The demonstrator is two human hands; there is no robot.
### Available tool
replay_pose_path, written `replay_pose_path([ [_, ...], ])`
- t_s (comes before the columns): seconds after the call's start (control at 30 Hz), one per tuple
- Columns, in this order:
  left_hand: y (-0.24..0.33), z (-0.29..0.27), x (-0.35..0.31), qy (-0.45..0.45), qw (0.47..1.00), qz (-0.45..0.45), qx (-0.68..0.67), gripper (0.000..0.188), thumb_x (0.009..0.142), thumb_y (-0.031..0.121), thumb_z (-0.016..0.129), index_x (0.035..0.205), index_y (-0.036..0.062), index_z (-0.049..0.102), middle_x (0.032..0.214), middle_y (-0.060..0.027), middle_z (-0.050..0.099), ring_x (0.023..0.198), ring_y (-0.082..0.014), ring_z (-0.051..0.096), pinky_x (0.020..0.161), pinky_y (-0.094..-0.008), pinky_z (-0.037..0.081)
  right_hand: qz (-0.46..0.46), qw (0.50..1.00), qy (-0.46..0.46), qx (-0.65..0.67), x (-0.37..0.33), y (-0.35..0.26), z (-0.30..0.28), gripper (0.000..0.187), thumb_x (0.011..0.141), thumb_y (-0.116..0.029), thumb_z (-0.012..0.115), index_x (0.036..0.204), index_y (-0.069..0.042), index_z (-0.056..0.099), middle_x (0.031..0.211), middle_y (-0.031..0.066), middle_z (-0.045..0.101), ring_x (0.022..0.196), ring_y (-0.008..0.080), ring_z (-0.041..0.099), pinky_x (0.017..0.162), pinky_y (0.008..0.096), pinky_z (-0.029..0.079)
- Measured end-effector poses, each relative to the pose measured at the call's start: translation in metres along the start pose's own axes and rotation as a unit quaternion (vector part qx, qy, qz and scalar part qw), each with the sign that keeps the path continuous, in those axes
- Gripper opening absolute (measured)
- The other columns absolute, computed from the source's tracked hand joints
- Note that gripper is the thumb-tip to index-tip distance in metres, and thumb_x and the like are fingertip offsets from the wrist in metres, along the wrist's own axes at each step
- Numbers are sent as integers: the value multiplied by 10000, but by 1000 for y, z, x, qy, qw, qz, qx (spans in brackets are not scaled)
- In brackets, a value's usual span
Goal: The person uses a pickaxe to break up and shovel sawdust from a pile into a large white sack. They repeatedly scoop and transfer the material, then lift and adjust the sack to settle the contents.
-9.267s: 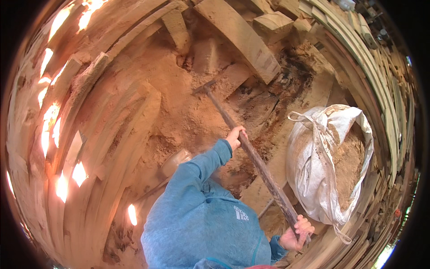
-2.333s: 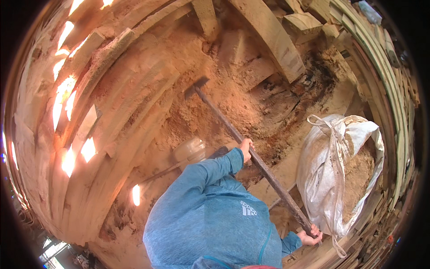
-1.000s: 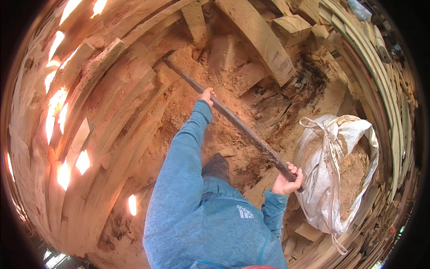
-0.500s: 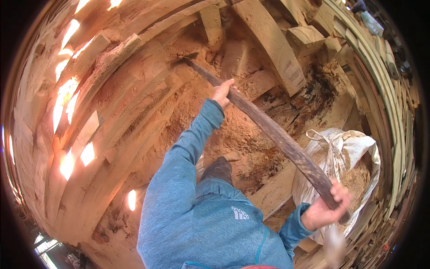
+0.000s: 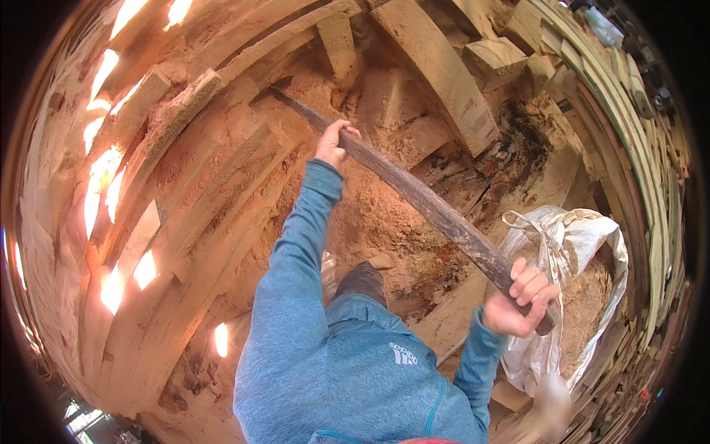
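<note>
A long-handled hoe (image 5: 425,198) with a dark, worn wooden handle runs slantwise across the view. Its dark metal blade (image 5: 272,90) lies at the far left among sawdust and boards, partly hidden. My left hand (image 5: 334,142) is wrapped round the handle not far from the blade. Near the butt end, my right hand (image 5: 520,300) grips the same handle, fingers curled over it. Reddish sawdust (image 5: 388,229) covers the ground under the handle. Just right of my right hand stands a white woven sack (image 5: 551,237), its mouth spread and sawdust inside.
Rough boards (image 5: 222,174) slope along the left, with bright light through gaps. A thick timber (image 5: 440,74) leans at the far middle. Stacked planks (image 5: 629,140) line the right side. My dark boot (image 5: 361,283) stands in the sawdust. A blurred pale object hangs at lower right.
Both hands have shifted left with the hoe, and its blade has moved farther left and away from me. My right hand has also risen away from the sack's mouth.
</note>
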State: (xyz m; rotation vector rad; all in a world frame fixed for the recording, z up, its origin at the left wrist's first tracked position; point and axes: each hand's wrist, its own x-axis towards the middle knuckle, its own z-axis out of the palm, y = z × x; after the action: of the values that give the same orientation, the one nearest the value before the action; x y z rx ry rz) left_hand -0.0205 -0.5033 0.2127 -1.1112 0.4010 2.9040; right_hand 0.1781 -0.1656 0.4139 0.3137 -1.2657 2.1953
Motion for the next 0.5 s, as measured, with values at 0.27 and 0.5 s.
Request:
replay_pose_path([
  [0.27, -29, -21, 54, -52, 997, 46, -23, 104, 759, 43, 550, 736, 60, 450, 594, -37, 456, 505, -169, 493, 545, -377, 483, 5, 1000, -22, 13, 25, -6, -14, 174, 847, -149, 427, 716, -148, 313, 548, -20, 335, 530, 113, 334, 632, 343, 333],
  [0.5, -64, -22, 11, -78, 994, 4, -75, 209, 771, -28, 548, 671, 90, 407, 572, 11, 437, 485, -100, 465, 508, -257, 444, -20, 998, -63, -10, 25, -56, 2, 164, 845, -135, 418, 710, -141, 324, 536, -16, 332, 501, 98, 322, 590, 312, 325],
])
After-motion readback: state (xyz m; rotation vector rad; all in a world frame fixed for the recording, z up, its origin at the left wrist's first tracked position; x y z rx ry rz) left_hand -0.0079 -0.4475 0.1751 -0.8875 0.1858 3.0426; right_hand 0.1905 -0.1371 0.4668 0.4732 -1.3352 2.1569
